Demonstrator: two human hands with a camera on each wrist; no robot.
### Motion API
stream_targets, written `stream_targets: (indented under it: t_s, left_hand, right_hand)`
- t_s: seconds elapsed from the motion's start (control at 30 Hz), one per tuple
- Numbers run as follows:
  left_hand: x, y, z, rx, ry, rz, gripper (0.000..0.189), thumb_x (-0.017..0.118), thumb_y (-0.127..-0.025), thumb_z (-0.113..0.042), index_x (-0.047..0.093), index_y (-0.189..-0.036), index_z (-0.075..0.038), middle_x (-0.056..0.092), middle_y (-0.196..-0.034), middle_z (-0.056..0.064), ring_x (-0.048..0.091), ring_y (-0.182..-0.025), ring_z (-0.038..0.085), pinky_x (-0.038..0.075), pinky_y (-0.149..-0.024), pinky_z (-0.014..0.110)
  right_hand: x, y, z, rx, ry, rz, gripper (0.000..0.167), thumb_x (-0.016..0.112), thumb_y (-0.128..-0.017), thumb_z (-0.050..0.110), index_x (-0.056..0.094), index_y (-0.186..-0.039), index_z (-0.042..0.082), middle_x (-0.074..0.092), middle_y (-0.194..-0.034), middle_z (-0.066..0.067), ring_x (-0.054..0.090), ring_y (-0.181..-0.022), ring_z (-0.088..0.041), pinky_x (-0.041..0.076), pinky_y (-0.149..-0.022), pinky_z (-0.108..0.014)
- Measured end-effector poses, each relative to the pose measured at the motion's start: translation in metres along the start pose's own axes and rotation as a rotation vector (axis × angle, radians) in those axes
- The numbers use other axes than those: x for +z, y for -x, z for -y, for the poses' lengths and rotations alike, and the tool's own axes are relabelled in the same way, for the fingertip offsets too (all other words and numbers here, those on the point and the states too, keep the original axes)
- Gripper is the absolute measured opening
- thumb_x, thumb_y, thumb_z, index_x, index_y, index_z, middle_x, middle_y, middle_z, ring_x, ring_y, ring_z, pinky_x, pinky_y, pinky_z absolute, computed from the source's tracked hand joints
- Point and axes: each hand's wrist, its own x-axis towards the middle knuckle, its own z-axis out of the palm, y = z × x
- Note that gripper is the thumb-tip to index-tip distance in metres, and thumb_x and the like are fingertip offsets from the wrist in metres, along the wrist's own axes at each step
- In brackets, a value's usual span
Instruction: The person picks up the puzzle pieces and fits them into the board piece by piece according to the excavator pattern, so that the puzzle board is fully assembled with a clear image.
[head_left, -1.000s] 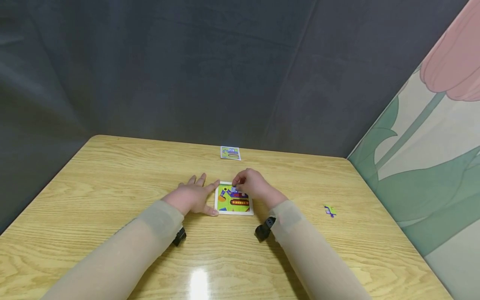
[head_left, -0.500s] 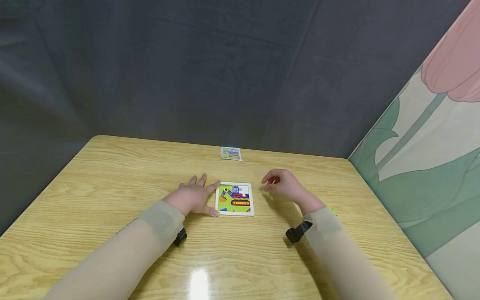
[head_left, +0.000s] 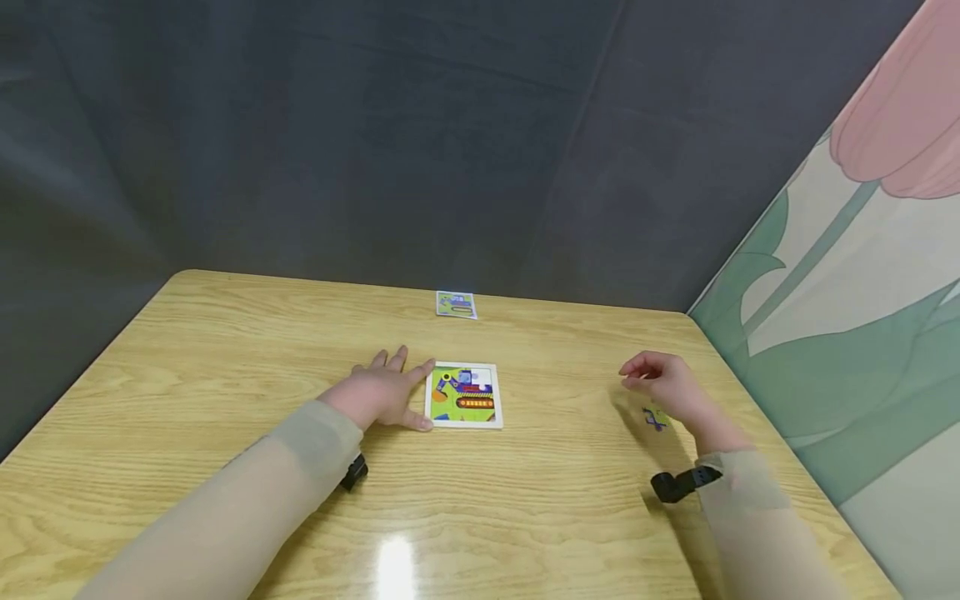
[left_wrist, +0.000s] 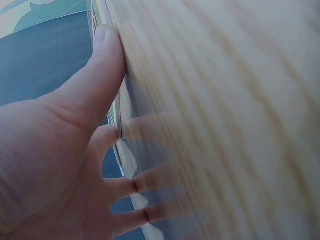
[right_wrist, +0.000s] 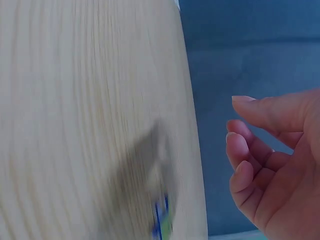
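Note:
A small jigsaw puzzle of a digger in a white frame lies mid-table in the head view. White backing shows at its upper right. My left hand rests beside it with fingers spread, thumb and index finger touching the frame's left edge. In the left wrist view, the left hand's fingertips press along the table. Over at the right, my right hand hovers above the table, its fingers loosely curled with nothing between them. A blue and green puzzle piece lies just below that hand, and its blurred colours show in the right wrist view.
A picture card with the same digger lies near the table's back edge. Behind stands a dark curtain. A wall hanging with a pink tulip borders the right side.
My right hand has left the puzzle's upper part and moved right, over to the loose piece. My left hand has stayed at the frame.

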Motion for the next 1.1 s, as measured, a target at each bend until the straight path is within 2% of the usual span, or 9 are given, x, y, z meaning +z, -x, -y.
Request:
stream_targets:
  t_s: [0.17,0.3,0.5,0.7,0.87,1.1]
  left_hand:
    - [-0.001,0.0,0.0,-0.003,0.006,0.006,0.099,0.068,-0.083,-0.06,0.016,-0.16,-0.026,0.002,-0.162,0.023,0.004,-0.145,0.049,0.014,-0.11,0.068]
    - [0.0,-0.002,0.0,-0.006,0.006,0.003,0.1,0.068,-0.083,-0.061,0.015,-0.16,-0.026,0.002,-0.162,0.022,0.003,-0.145,0.049,0.014,-0.111,0.068]
    - [0.0,-0.002,0.0,-0.002,-0.006,-0.008,0.1,0.068,-0.083,-0.061,0.017,-0.16,-0.026,0.004,-0.162,0.023,0.005,-0.145,0.05,0.016,-0.11,0.068]
    - [0.001,-0.005,0.0,-0.006,-0.002,-0.01,0.1,0.068,-0.082,-0.062,0.016,-0.16,-0.026,0.003,-0.162,0.022,0.004,-0.145,0.05,0.015,-0.11,0.067]
    - [0.0,-0.006,0.0,-0.009,-0.005,-0.009,0.101,0.068,-0.082,-0.062,0.016,-0.16,-0.027,0.002,-0.162,0.022,0.004,-0.145,0.049,0.015,-0.111,0.067]
    - [0.001,-0.006,0.001,-0.01,-0.006,-0.005,0.1,0.068,-0.082,-0.061,0.016,-0.16,-0.026,0.003,-0.162,0.022,0.005,-0.145,0.049,0.016,-0.11,0.067]
  right_hand:
    - [-0.019,0.013,-0.018,0.062,0.026,-0.006,0.02,0.066,-0.093,-0.001,0.063,-0.109,-0.012,0.062,-0.087,-0.014,0.052,-0.067,-0.018,0.044,-0.053,-0.026]
    - [-0.027,0.023,-0.03,0.126,0.028,0.043,0.027,0.066,-0.092,0.001,0.061,-0.116,-0.011,0.06,-0.088,-0.013,0.051,-0.068,-0.019,0.043,-0.052,-0.028]
    - [-0.029,0.031,-0.048,0.202,-0.066,0.138,0.034,0.067,-0.091,-0.001,0.057,-0.121,-0.011,0.055,-0.088,-0.011,0.05,-0.067,-0.019,0.044,-0.054,-0.029]
    - [-0.027,0.03,-0.054,0.196,-0.031,0.142,0.034,0.074,-0.085,0.0,0.058,-0.113,-0.011,0.052,-0.084,-0.008,0.048,-0.067,-0.014,0.043,-0.055,-0.024]
    - [-0.025,0.031,-0.055,0.19,-0.009,0.151,0.032,0.076,-0.083,-0.001,0.056,-0.106,-0.011,0.05,-0.084,-0.007,0.046,-0.072,-0.015,0.042,-0.057,-0.023]
    - [-0.023,0.031,-0.054,0.155,0.043,0.112,0.035,0.08,-0.079,-0.001,0.053,-0.1,-0.009,0.05,-0.086,-0.009,0.048,-0.073,-0.018,0.043,-0.058,-0.024]
